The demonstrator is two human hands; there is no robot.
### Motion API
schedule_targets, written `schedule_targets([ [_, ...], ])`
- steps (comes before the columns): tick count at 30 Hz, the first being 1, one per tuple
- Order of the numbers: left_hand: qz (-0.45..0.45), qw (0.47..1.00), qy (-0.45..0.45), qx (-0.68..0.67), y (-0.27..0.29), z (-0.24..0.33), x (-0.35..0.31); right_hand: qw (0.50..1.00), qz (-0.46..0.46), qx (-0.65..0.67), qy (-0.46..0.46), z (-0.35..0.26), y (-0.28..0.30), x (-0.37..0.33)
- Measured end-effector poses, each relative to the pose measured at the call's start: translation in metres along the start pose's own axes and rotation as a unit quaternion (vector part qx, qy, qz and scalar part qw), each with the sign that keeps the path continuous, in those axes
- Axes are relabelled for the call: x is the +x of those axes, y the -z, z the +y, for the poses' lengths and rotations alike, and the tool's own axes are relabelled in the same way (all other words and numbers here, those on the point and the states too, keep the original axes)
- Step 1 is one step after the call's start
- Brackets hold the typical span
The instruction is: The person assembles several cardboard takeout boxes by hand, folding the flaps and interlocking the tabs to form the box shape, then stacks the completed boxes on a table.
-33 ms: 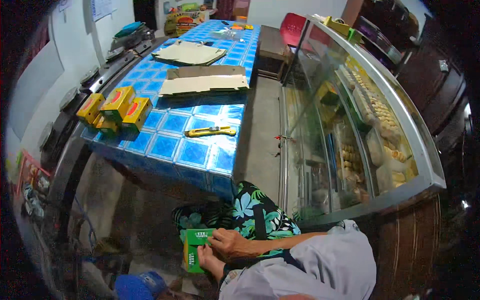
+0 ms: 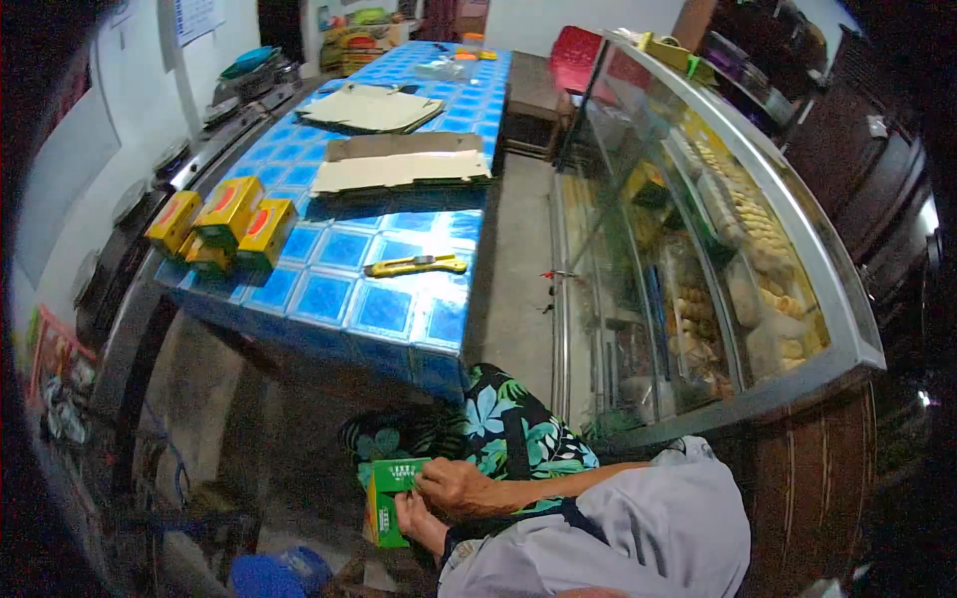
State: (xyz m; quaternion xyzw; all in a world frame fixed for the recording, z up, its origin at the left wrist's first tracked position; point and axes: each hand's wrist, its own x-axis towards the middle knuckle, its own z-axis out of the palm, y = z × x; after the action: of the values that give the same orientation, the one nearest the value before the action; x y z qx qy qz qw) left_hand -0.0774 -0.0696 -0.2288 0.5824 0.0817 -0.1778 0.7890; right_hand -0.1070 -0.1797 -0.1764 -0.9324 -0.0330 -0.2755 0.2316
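Note:
A small green and yellow carton box rests at my lap, its green faces turned up. My left hand is closed on the box's near right side, with its fingers curled against the green card. Just above it, my right hand presses bent fingers at the box's upper right edge. The two hands nearly touch, and they hide the right part of the box. What exactly the right fingertips pinch is too small to tell.
Ahead stands a table with a blue checked cover. On it lie several yellow boxes, a yellow utility knife and stacks of flat cardboard. A glass display case stands on the right. A blue object sits at lower left.
The whole view has shifted slightly. My hands stay at the same edge of the box, and the box appears turned a little.

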Motion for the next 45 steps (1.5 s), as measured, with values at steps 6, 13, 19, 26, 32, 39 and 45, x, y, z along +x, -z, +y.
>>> schedule_targets([
  [6,0.054,0.987,0.010,0.149,0.008,-0.016,0.020,0.998,0.014,0.042,-0.052,-0.009,-0.001,0.021],
  [13,0.007,0.998,0.028,0.047,0.021,-0.038,0.031,0.995,-0.044,-0.035,-0.080,0.000,-0.017,0.020],
  [19,0.041,0.998,0.030,-0.038,0.023,-0.056,0.037,0.997,-0.054,-0.038,-0.044,0.002,-0.023,0.023],
  [26,0.049,0.972,0.060,0.224,-0.013,0.035,0.014,0.994,-0.079,-0.026,-0.076,-0.003,-0.017,0.022],
  [32,0.042,0.998,-0.049,0.023,-0.012,0.016,0.009,0.994,-0.053,0.049,-0.086,0.006,-0.021,0.008],
  [39,-0.007,0.990,-0.069,0.120,-0.010,0.016,0.003,0.987,-0.014,0.136,-0.080,0.011,-0.013,0.011],
  [45,-0.110,0.990,-0.043,0.073,-0.025,0.051,0.001,0.992,0.051,0.043,-0.109,0.017,0.013,0.041],
])
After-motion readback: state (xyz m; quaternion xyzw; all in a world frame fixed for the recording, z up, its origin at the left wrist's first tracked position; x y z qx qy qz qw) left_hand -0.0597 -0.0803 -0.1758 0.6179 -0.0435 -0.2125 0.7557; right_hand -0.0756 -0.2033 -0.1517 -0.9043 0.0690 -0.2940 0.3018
